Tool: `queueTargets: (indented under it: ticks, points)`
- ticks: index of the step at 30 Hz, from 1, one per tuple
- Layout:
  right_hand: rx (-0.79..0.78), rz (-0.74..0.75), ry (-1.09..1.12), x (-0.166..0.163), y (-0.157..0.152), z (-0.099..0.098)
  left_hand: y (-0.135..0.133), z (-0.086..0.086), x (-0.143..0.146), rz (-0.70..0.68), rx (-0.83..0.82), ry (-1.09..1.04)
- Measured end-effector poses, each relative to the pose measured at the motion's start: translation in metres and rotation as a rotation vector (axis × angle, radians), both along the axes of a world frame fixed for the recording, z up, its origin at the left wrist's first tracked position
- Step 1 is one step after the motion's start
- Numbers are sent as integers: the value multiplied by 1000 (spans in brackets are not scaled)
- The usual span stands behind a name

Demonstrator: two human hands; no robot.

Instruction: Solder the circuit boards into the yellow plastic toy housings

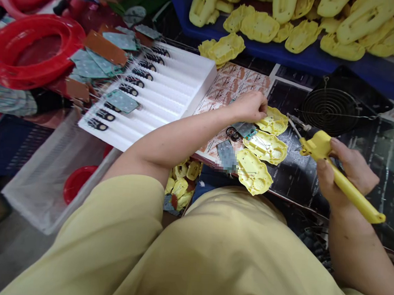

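My right hand [346, 175] is wrapped round the yellow handle of a soldering iron [338, 177], its metal tip pointing left toward the top yellow plastic shell [274, 121]. My left hand [251, 106] rests with fingers curled and pinched at the left edge of that shell, over a small circuit board with a round speaker [241, 132]. Two more yellow shells [265, 146] [253, 172] lie in a row below it, open side up. What the left fingers pinch is too small to name.
A white slotted foam tray [174, 89] holds circuit boards and black parts at left. Red plastic rings [30, 50] sit far left. A blue bin [293, 55] of yellow shells runs along the back. A black wire-grille fan [329, 110] lies right. A clear tub [44, 176] stands below.
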State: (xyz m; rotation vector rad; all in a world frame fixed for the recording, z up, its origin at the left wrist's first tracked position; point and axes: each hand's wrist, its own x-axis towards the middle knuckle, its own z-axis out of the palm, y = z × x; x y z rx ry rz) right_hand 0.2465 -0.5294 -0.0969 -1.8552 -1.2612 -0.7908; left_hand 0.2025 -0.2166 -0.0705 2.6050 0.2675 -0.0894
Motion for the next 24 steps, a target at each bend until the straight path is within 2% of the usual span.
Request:
queueTargets:
  ticks: [4,14,21,24]
  points:
    - [-15,-44,221,1,5,-11,-2,3,0,-7,27,20]
    - [-139,-81,374,15,10,-14,0,-1,1,-18,37,-14]
    - [-141,112,281,22,12,-6,1,-5,3,-20,38,-24]
    - [7,122,200,24,14,-6,1,-5,4,-19,43,-19]
